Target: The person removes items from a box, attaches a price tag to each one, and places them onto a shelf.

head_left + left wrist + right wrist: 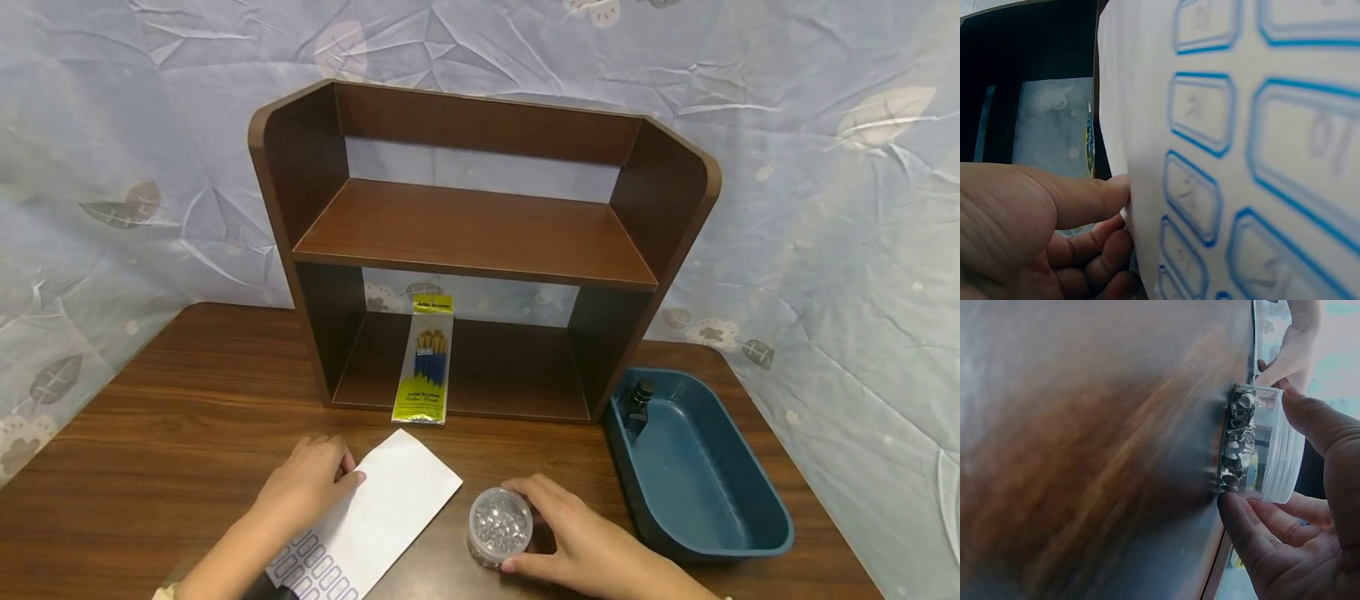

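Note:
A white sheet of labels [397, 492] with rows of blue-outlined boxes lies at a slant on the table in the head view. My left hand [311, 479] pinches its left edge between thumb and fingers; the thumb [1094, 199] shows on the edge in the left wrist view. To the right of the sheet stands a round clear plastic jar [500, 525] holding small shiny silver pieces. My right hand [573, 533] grips this jar from the right, with thumb and fingers around its side. In the right wrist view the jar [1266, 447] sits upright on the table.
A brown two-tier shelf [480, 233] stands at the back. A packet of artist brushes [427, 358] leans in its lower compartment. Right of it lies a blue tray [705, 467] with a small black-capped bottle [637, 408] in its back left corner. Patterned cloth [825, 208] hangs behind.

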`<state>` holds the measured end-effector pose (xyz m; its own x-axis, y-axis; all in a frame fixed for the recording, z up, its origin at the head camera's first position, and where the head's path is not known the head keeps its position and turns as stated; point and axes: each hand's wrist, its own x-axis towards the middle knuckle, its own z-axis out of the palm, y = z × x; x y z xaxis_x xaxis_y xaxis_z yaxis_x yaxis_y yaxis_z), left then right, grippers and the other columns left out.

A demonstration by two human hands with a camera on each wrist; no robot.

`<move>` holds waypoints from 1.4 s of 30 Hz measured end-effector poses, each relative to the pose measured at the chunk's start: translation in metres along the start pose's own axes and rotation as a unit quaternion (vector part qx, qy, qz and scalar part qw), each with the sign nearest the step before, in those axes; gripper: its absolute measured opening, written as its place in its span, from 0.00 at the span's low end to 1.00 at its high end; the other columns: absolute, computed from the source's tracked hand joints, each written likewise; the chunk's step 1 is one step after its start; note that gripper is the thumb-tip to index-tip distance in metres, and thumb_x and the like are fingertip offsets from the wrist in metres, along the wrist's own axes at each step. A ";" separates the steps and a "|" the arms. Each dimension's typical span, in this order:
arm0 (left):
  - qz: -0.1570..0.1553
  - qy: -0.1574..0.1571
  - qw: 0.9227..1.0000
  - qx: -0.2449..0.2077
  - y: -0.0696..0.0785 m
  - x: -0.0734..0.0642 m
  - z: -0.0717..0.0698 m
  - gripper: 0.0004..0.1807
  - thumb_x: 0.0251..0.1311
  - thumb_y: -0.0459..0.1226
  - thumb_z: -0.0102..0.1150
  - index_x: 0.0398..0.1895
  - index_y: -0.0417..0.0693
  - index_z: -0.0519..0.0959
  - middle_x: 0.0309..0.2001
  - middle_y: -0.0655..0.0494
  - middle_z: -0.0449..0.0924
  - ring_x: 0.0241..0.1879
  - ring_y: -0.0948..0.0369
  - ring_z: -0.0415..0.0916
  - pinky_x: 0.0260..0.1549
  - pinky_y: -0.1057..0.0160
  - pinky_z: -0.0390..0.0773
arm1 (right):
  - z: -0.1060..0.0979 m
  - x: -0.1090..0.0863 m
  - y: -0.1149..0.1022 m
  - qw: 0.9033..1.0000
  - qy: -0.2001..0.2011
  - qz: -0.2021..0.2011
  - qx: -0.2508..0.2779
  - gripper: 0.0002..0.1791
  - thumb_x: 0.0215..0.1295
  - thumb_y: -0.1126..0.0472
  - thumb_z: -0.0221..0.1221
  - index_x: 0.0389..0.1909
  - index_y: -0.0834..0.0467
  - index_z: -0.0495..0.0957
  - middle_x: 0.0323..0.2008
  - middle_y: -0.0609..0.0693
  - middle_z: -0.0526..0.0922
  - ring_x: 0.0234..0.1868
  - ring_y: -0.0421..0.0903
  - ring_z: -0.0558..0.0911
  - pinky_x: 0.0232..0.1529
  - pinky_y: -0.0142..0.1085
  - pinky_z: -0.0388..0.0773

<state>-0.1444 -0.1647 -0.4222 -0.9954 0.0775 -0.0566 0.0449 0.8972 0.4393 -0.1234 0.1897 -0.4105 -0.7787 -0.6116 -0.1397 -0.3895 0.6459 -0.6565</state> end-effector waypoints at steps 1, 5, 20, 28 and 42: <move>0.001 0.002 1.000 -0.001 0.000 0.000 0.001 0.09 0.63 0.39 0.71 0.29 0.51 0.78 0.33 0.56 0.77 0.44 0.52 0.72 0.32 0.56 0.74 | 0.000 0.000 0.000 1.000 -0.001 -0.002 0.002 0.40 0.64 0.32 0.66 0.71 0.47 0.68 0.61 0.44 0.77 0.57 0.35 0.77 0.57 0.32 0.83; 0.013 0.015 1.000 -0.008 -0.001 -0.002 0.002 0.07 0.63 0.35 0.69 0.30 0.51 0.79 0.30 0.58 0.73 0.40 0.55 0.70 0.30 0.60 0.69 | 0.000 0.000 0.001 1.000 -0.002 -0.004 0.005 0.40 0.65 0.32 0.66 0.72 0.46 0.68 0.62 0.44 0.76 0.57 0.35 0.77 0.57 0.32 0.83; 0.026 0.029 0.997 -0.068 -0.002 -0.006 -0.010 0.04 0.67 0.31 0.64 0.34 0.46 0.79 0.26 0.59 0.75 0.29 0.61 0.69 0.25 0.68 0.67 | 0.001 0.001 0.000 1.000 0.001 -0.008 -0.006 0.41 0.65 0.30 0.64 0.72 0.47 0.67 0.62 0.44 0.76 0.57 0.35 0.77 0.59 0.34 0.83; 0.045 0.047 0.990 -0.123 -0.001 -0.004 -0.010 0.05 0.63 0.30 0.68 0.33 0.47 0.82 0.27 0.60 0.78 0.28 0.66 0.70 0.26 0.71 0.71 | 0.002 0.000 -0.001 1.000 -0.004 0.013 0.001 0.41 0.65 0.31 0.65 0.73 0.45 0.67 0.64 0.45 0.75 0.58 0.37 0.77 0.59 0.36 0.83; 0.062 0.036 0.978 -0.196 0.004 -0.004 -0.014 0.03 0.63 0.32 0.71 0.39 0.44 0.87 0.30 0.59 0.84 0.29 0.68 0.77 0.29 0.71 0.79 | 0.004 -0.003 0.001 1.000 0.000 0.008 0.011 0.43 0.66 0.32 0.64 0.75 0.49 0.65 0.65 0.47 0.74 0.60 0.39 0.77 0.59 0.37 0.83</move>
<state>-0.1419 -0.1676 -0.4079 -0.9882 0.1325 0.0764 0.1445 0.6454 0.7500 -0.1197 0.1900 -0.4133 -0.7849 -0.6010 -0.1508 -0.3660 0.6460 -0.6698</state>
